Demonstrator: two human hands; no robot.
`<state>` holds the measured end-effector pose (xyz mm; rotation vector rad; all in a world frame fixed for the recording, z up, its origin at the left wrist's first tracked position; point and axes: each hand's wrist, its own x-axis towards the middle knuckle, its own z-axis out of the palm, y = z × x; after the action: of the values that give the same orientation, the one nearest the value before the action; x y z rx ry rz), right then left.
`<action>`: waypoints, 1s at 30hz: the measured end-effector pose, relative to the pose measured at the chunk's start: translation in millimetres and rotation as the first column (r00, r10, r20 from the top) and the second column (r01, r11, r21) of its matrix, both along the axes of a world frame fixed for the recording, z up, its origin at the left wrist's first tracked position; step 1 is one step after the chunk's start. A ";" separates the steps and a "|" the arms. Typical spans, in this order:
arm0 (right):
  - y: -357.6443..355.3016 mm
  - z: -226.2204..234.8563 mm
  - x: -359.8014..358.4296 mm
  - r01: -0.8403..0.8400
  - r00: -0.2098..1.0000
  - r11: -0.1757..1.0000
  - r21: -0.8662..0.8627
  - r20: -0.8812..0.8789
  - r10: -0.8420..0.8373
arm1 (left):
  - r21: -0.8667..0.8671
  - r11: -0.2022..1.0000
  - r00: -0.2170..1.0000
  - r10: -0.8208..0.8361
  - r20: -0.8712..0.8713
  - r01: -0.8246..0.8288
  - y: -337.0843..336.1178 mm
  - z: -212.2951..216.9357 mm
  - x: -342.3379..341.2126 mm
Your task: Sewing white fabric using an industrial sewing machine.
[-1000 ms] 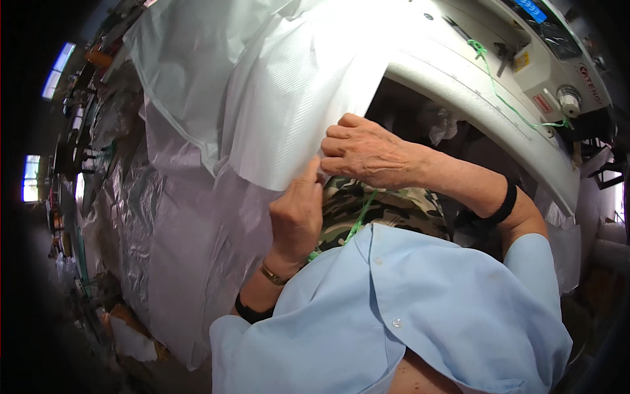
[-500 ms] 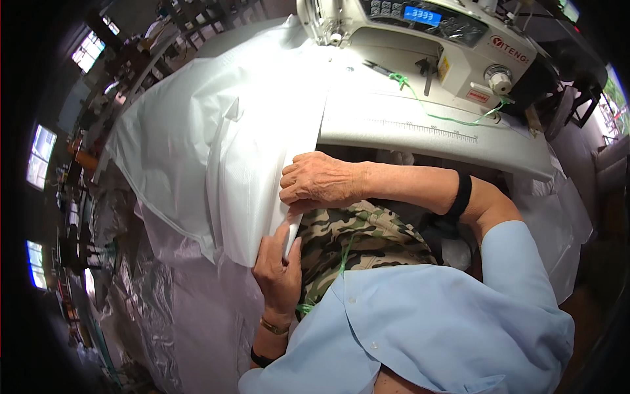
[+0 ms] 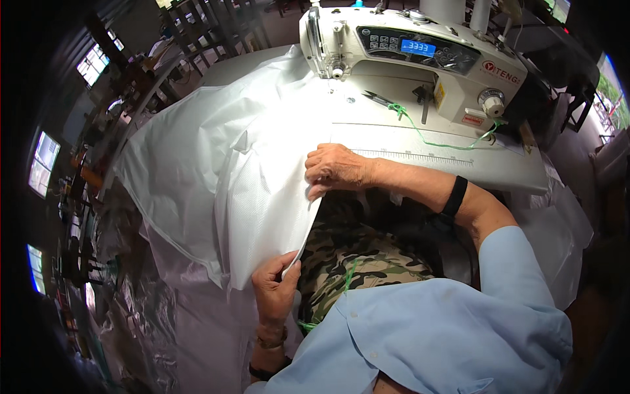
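Observation:
A large sheet of white fabric [image 3: 197, 141] spreads over the left of the sewing table and hangs off its front edge. Its right edge runs taut between my two hands. My right hand [image 3: 336, 169] pinches that edge by the table front. Lower down, my left hand [image 3: 275, 284] grips the same edge between thumb and fingers, close to my lap. The far end of the fabric reaches beside the needle area of a white sewing machine [image 3: 407, 56], whose small blue display is lit.
Small dark thread snips [image 3: 377, 98] and a green cord [image 3: 420, 136] lie on the machine bed, behind a printed ruler scale [image 3: 420, 156]. Crumpled clear plastic [image 3: 128, 315] hangs at the left. A chair [image 3: 203, 29] stands behind the table.
My right hand has moved away from my left, up and right, drawing the fabric edge straight between them. My left hand has shifted slightly down. The whole view has tilted up a little.

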<state>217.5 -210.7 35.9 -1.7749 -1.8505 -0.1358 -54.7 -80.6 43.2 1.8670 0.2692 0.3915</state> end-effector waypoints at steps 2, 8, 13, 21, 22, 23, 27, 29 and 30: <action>0.6 -1.1 12.3 0.012 1.000 1.000 -0.017 0.012 -0.012 | 0.052 0.999 1.000 0.006 0.014 -0.007 3.7 -1.2 -0.2; 7.0 -1.4 47.9 0.029 0.999 0.998 -0.060 -0.044 -0.032 | 0.133 0.991 0.999 -0.009 0.049 0.003 17.8 -9.6 -1.3; 3.5 2.8 75.1 0.059 0.998 0.996 -0.064 0.007 -0.059 | 0.180 0.984 0.999 -0.022 0.029 0.017 22.4 -11.2 0.0; 2.5 6.0 115.2 0.126 0.990 0.988 -0.088 0.069 -0.120 | 0.178 0.983 0.999 -0.034 -0.009 0.035 31.3 -22.6 -1.9; 2.2 5.7 120.0 0.146 0.986 0.986 -0.085 0.094 -0.138 | 0.188 0.982 1.000 -0.025 -0.012 0.027 31.1 -22.5 -1.4; 1.5 5.5 124.3 0.157 0.985 0.984 -0.084 0.092 -0.149 | 0.190 0.981 0.999 -0.036 -0.014 0.038 30.2 -21.9 -0.4; 3.5 5.4 132.9 0.207 0.977 0.975 -0.076 0.068 -0.202 | 0.393 0.905 0.982 -0.187 0.023 0.164 24.3 -27.0 3.5; 6.2 5.6 132.0 0.200 0.976 0.980 0.019 0.088 -0.201 | 0.551 0.796 0.945 -0.325 0.038 0.251 16.2 -34.0 9.0; 4.7 3.6 130.0 0.210 0.974 0.978 0.014 0.090 -0.210 | 0.617 0.741 0.930 -0.365 0.036 0.266 8.9 -33.8 15.9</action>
<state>347.5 -206.0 39.6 -1.9880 -1.7165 -0.3058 -38.9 -71.6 9.4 2.4439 -0.3307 0.4117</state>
